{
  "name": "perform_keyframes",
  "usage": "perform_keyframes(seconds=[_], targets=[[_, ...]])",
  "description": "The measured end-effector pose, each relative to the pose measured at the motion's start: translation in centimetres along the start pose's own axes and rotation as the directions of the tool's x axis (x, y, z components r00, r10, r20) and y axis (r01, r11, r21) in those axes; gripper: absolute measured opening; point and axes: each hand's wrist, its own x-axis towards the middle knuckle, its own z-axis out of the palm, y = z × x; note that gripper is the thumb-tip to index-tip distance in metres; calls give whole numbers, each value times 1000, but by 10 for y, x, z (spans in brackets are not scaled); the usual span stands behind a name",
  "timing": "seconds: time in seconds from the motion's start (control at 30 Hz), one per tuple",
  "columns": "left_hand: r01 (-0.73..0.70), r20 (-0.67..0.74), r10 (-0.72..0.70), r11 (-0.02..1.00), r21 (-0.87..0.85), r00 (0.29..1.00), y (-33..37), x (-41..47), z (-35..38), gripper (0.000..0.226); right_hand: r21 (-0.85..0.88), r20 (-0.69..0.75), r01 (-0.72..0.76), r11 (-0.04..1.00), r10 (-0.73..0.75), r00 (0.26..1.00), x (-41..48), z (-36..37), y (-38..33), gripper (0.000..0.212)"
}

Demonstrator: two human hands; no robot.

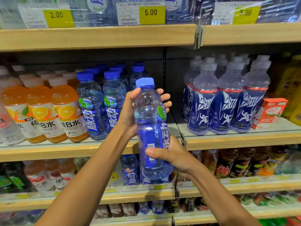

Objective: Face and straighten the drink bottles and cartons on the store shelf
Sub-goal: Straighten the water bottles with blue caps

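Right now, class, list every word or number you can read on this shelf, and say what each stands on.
"2.00": left yellow price tag.
"5.00": middle yellow price tag.
"5.00": right yellow price tag, under glare.
"维B水": orange drink bottles.
"脉动": shelved blue bottles.
Only partly showing: label of the held blue bottle.
Too blurred: the tags' small print, red carton, lower-shelf bottles.

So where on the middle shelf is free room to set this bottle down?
Only the bare gap between the blue-capped bottles and the white-capped bottles, behind the held bottle. Elsewhere the shelf is crowded.
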Motion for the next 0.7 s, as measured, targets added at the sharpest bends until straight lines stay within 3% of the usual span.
perform_keyframes(seconds=[0.1,0.2,0.23,0.27,0.33,0.43,0.5,0.6,0.7], targets=[[15,-141,15,978,209,990,-3,-5,-3,56,-166,-180,21,986,-52,982,3,-2,-1,59],[48,-288,120,854,517,950,-17,-14,-12,47,-263,-329,67,962,-155,931,8,-12,1,56],[53,-297,190,756,652,936,-23,-18,-17,40,-287,-366,80,955,-186,912,10,-17,1,56],[39,-248,273,596,802,930,-27,-23,-25,33,-310,-399,91,946,-216,891,13,-21,0,57],[2,-70,358,187,982,931,-36,-34,-42,24,-359,-445,103,928,-267,855,20,-32,-1,57],[-13,116,296,-328,945,948,-46,-45,-63,39,-426,-492,88,900,-312,813,32,-46,0,60],[-107,241,180,-548,830,954,-49,-48,-71,46,-468,-511,59,882,-324,796,40,-53,2,62],[-274,384,-1,-704,655,923,-50,-46,-83,42,-501,-538,40,864,-347,768,50,-57,11,61],[-305,420,-42,-752,584,906,-52,-43,-91,40,-517,-562,48,855,-382,734,56,-58,22,62]])
